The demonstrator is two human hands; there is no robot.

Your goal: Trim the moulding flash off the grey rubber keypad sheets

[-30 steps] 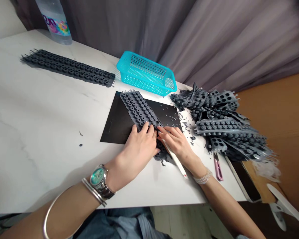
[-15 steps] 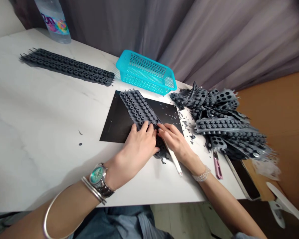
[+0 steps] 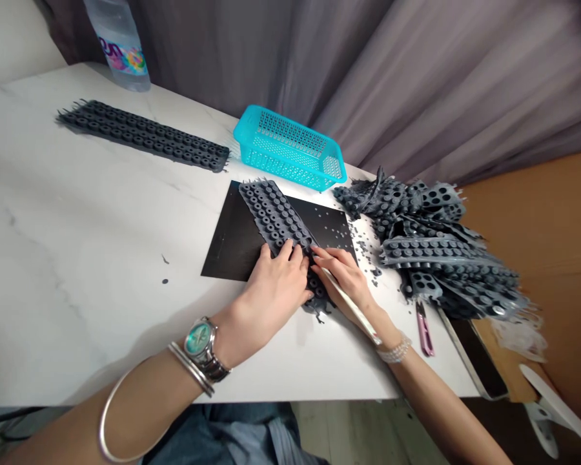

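Note:
A grey rubber strip [image 3: 271, 216] studded with small ring-shaped parts lies across a black mat [image 3: 232, 242]. My left hand [image 3: 274, 290] rests flat on the near end of the strip, fingers spread, pressing it down. Beside it, my right hand [image 3: 346, 278] is closed around a thin white stick tool [image 3: 351, 307], whose tip meets the strip next to my left fingertips. Tiny grey punched-out bits [image 3: 326, 223] are scattered on the mat's right half.
A heap of grey rubber strips [image 3: 430, 248] lies at the right. A turquoise basket [image 3: 290, 145] stands behind the mat, a long dark strip [image 3: 142, 135] at the far left, a bottle [image 3: 121, 42] behind it. A pink cutter [image 3: 423, 326] and a tablet [image 3: 477, 358] lie near the right edge.
The stick tool in my right hand has tilted and shifted slightly; both hands stay at the same spot on the strip. The view has shifted a little.

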